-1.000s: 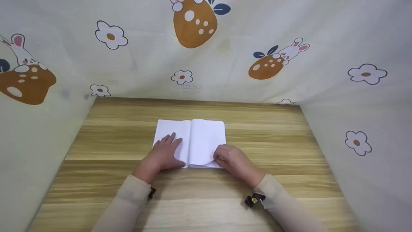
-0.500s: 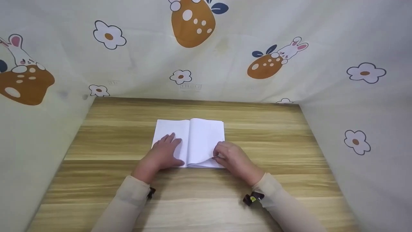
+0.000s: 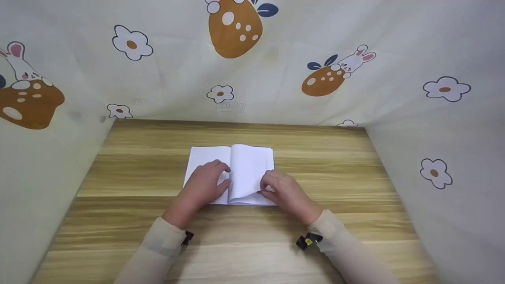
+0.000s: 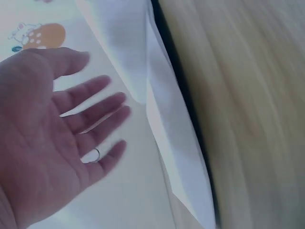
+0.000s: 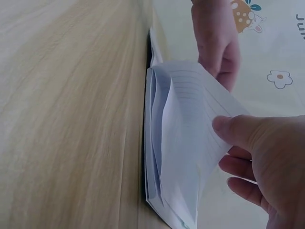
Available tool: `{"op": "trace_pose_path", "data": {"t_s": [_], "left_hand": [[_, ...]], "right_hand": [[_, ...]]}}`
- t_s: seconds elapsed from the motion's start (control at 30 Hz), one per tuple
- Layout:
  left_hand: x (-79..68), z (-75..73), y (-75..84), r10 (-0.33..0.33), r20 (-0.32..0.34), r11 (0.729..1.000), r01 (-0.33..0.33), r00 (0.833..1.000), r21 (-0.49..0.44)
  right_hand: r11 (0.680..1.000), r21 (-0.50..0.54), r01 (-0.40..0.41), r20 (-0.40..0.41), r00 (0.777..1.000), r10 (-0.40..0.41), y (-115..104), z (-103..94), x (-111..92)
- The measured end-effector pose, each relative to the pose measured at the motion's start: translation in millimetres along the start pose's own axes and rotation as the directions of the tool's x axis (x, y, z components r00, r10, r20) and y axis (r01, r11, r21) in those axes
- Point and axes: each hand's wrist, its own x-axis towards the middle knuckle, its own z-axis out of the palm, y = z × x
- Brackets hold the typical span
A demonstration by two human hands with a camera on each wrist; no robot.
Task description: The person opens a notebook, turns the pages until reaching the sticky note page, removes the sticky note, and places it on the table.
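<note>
An open notebook (image 3: 249,167) with white pages lies flat on the table. My right hand (image 3: 287,194) pinches the lower corner of a right-side page between thumb and fingers. In the right wrist view that lined page (image 5: 209,102) is lifted and curved, with further loose sheets fanned below it. Over the left page, near the middle fold, hovers my left hand (image 3: 205,183), its fingers loosely bent. The left wrist view shows the left hand (image 4: 52,119) with spread, relaxed fingers and nothing in its grasp.
The wood-patterned table (image 3: 327,157) extends around the notebook. Pale cloth (image 3: 173,71) printed with flowers and rabbits rises behind it and on both sides. A dark strap with a small device (image 3: 309,240) sits at the right wrist.
My left hand has lifted from the left page and moved toward the fold, fingers bending. The right hand has raised the page corner a little higher and leftward.
</note>
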Motion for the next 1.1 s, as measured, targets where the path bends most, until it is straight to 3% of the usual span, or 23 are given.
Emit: {"op": "trace_pose_path", "data": {"t_s": [0.17,0.3,0.5,0.77,1.1], "left_hand": [[1.5,-2.2,17.8,0.146,-0.013,0.987,-0.146,0.989,-0.072],[2.6,0.7,29.5,0.227,0.005,0.972,-0.226,0.974,-0.064],[2.6,8.8,37.6,0.228,0.038,0.973,-0.226,0.973,-0.044],[4.3,12.4,40.2,0.240,0.031,0.970,-0.240,0.970,-0.027],[4.6,14.8,42.6,0.286,-0.087,0.958,-0.288,0.954,-0.009]], "right_hand": [[1.000,0.002,0.004,-0.018,1.000,-0.004,-1.9,-2.0,2.8],[1.000,0.004,0.004,-0.026,1.000,-0.004,-2.9,-3.4,4.5],[1.000,0.004,0.002,-0.014,1.000,-0.002,-5.8,-5.8,7.8],[0.999,0.014,0.033,-0.050,0.998,-0.032,-9.2,-8.2,11.6],[0.997,-0.001,0.080,-0.098,0.992,-0.079,-11.7,-9.3,15.1]]}}
